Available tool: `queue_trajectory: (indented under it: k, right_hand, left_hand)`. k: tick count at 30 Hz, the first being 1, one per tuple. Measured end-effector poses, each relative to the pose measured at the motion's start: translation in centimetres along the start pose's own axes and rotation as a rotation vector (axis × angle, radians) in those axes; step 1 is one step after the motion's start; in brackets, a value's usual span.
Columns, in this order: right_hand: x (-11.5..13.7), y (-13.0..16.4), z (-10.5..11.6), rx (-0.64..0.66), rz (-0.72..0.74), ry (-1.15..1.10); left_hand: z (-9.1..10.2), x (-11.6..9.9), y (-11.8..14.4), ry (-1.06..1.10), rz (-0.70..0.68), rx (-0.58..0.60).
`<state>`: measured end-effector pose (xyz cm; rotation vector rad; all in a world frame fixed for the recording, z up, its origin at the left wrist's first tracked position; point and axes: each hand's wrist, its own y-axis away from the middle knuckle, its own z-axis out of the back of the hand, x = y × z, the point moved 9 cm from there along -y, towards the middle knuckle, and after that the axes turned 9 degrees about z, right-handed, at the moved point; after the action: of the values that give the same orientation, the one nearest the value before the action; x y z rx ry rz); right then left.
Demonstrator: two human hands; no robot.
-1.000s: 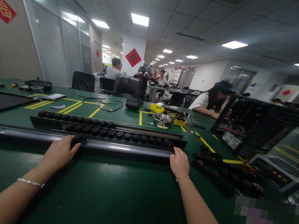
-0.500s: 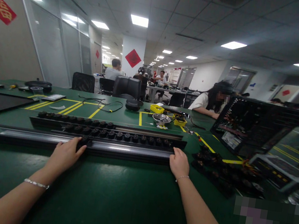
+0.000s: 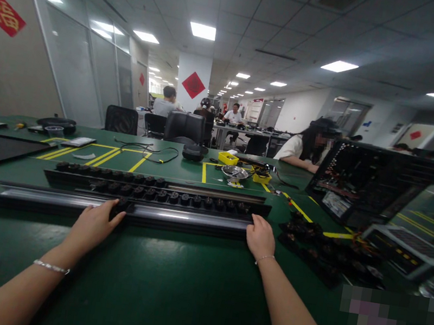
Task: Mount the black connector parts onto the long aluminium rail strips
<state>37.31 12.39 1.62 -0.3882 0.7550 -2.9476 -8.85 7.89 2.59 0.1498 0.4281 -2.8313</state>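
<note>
Seating a black module into the near rail

Spanning the green table (image 3: 164,286), the near rail (image 3: 175,215) holds one black module (image 3: 123,205); the two rails behind carry full and partial rows. Left hand (image 3: 94,225) closes fingers on that module. Right hand (image 3: 259,238) grips the rail's end. Judged early: most slots remain unfilled.

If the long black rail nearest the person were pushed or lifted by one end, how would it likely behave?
The long rail looks like rigid metal, so it probably stays straight. Lying flat on the green mat, it should slide, not roll. Its length suggests one-ended lifting would droop awkwardly; the left hand and right hand are spread apart.
</note>
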Motion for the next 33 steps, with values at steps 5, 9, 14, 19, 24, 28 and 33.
queue_trajectory:
  k: [5,9,14,19,24,28,33]
  right_hand:
    - [-0.1,0.0,-0.1,0.011,-0.009,0.008]
    - [0.0,-0.1,0.0,0.006,0.005,0.018]
    - [0.2,0.0,0.1,0.002,0.017,0.032]
    - [0.3,0.0,0.2,0.0,0.017,0.037]
    - [0.4,0.0,0.2,0.015,0.014,0.038]
    - [0.4,0.1,0.4,0.017,0.001,0.03]
    - [0.4,0.1,0.3,0.018,0.011,0.026]
  left_hand:
    - [0.2,0.2,0.0,0.008,0.006,-0.006]
    - [0.0,-0.2,0.0,0.028,-0.021,-0.022]
    - [-0.6,-1.5,0.2,0.032,-0.075,-0.016]
    - [-0.6,-1.6,0.3,0.048,-0.073,-0.017]
    - [-0.4,-1.8,0.5,0.056,-0.08,-0.006]
    - [-0.2,-2.2,0.8,0.06,-0.087,0.005]
    - [0.1,-2.6,1.0,0.071,-0.086,0.003]
